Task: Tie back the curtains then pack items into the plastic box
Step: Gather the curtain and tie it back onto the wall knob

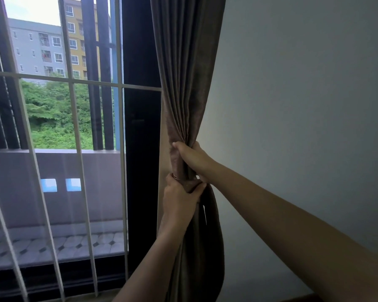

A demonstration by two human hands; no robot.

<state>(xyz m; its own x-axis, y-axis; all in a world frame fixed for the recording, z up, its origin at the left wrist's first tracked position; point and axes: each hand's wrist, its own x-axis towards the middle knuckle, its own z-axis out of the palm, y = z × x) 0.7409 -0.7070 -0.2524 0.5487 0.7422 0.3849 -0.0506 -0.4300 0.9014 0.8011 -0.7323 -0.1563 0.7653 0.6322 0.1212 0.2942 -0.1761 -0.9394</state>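
- The pale wall (303,105) fills the right half of the view, bare and in soft shadow.
- The window (52,192) takes the left half — white bars (74,149) cross it, with a dark frame post (140,149) at its right edge, just beside the curtain.
- Outside, grey and yellow buildings (52,46) stand behind green trees (52,114); below them run a balcony wall (52,203) and a tiled balcony floor (59,245).
- The brown curtain (188,73) hangs between the post and the wall, gathered into one tight bundle at mid-height and bulging out again below.
- The right hand (192,158) has its grip closed around the bundle, upper of the two.
- The left hand (179,199) is just below — its grip is closed on the curtain too, pressing a matching fabric band (190,184) that wraps the gathered folds.
- The hands hide how the band is fastened.
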